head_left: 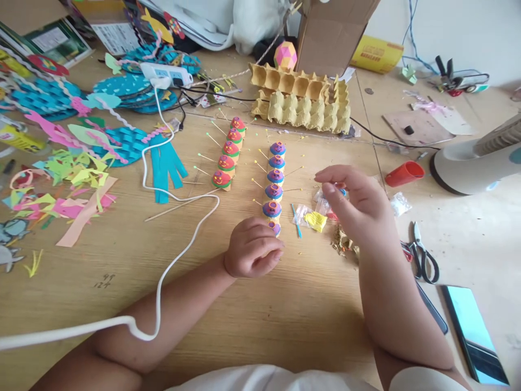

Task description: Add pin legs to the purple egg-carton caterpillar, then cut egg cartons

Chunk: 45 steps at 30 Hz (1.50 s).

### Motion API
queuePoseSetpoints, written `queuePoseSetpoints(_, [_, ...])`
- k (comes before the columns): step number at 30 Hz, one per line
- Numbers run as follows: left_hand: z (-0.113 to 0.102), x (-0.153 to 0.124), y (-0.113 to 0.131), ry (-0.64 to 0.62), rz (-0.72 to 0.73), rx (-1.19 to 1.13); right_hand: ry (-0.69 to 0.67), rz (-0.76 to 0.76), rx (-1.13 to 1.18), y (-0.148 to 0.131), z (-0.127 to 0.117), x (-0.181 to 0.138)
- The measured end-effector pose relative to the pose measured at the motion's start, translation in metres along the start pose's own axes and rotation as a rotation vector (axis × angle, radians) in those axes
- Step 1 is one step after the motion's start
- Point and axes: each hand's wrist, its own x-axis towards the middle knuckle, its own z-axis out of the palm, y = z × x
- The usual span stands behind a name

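Observation:
The near end of a painted egg-carton strip [273, 191], with blue and purple clay-covered bumps, is partly hidden by my left hand [254, 248]. That hand's fingers are curled round this end. Thin sticks with yellow tips poke out from both sides of the strip. To the right, my right hand [356, 203] is raised over the table, thumb and forefinger a little apart with nothing visible between them. Below it lie a yellow clay packet [315, 220] and a blue clay tool [297, 221]. A second strip [229, 155], red and green with smiling faces, stands farther left with green-tipped sticks.
A white cable [191, 239] crosses the left side from a power strip [166, 74]. Paper scraps [61, 184] and blue woven discs lie left. Egg cartons [309, 111] stand at the back. Scissors [421, 255], a red cup [405, 172] and a phone [472, 331] are right.

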Motion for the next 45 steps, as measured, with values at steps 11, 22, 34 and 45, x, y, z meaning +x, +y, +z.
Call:
queuePoseSetpoints(11, [0.008, -0.005, 0.007, -0.15, 0.14, -0.073, -0.099, 0.077, -0.382, 0.06, -0.016, -0.085])
queuePoseSetpoints(22, [0.009, 0.003, 0.016, -0.115, 0.353, -0.004, -0.083, 0.089, -0.533, 0.052, 0.034, -0.07])
queuePoseSetpoints(34, [0.01, 0.003, 0.019, -0.081, 0.35, 0.008, 0.382, 0.66, -0.657, 0.183, -0.107, 0.005])
queuePoseSetpoints(45, [0.01, 0.004, 0.015, -0.107, 0.31, 0.01, -0.022, 0.643, -0.917, 0.23, -0.143, 0.082])
